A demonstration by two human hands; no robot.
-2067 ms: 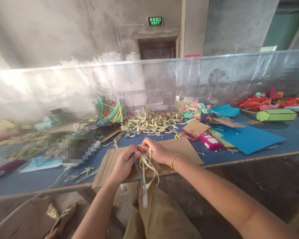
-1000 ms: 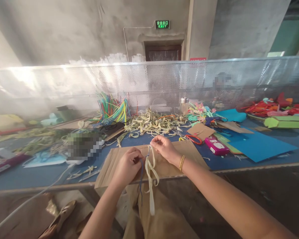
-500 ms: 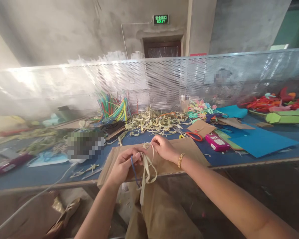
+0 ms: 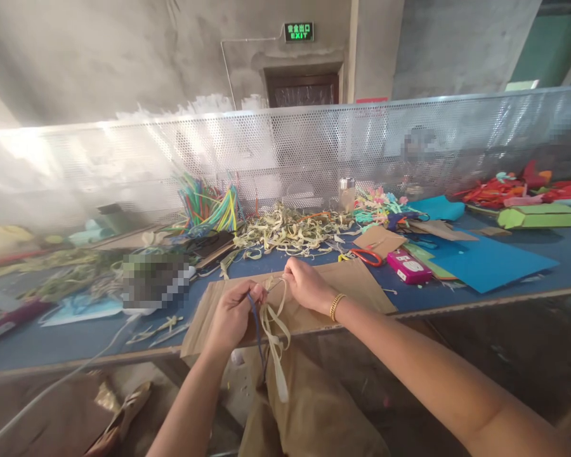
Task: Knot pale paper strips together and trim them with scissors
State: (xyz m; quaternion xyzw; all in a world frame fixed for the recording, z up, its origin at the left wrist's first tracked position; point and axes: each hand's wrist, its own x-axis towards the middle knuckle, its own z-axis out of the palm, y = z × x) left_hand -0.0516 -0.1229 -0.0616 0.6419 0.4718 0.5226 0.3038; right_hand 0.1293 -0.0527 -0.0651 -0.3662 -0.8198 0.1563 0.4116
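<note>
Pinching pale strips (image 4: pixel 280 381) and a blue cord (image 4: pixel 257 325) in the left hand (image 4: pixel 231 317), closed with thumb against fingers. Pinching also with the right hand (image 4: pixel 309 287), thumb and forefinger together, just beside and slightly higher, seemingly on one thin strand, though too small there to be sure. Dangling strips and cord from the left fingers, past the near edge of the cardboard (image 4: pixel 345 289) and in front of the trousers (image 4: pixel 309 406). Visible beyond, on the table (image 4: pixel 66 346): a heap (image 4: pixel 290 231) of similar strips, scissors (image 4: pixel 367 256), a magenta box (image 4: pixel 409 266).
</note>
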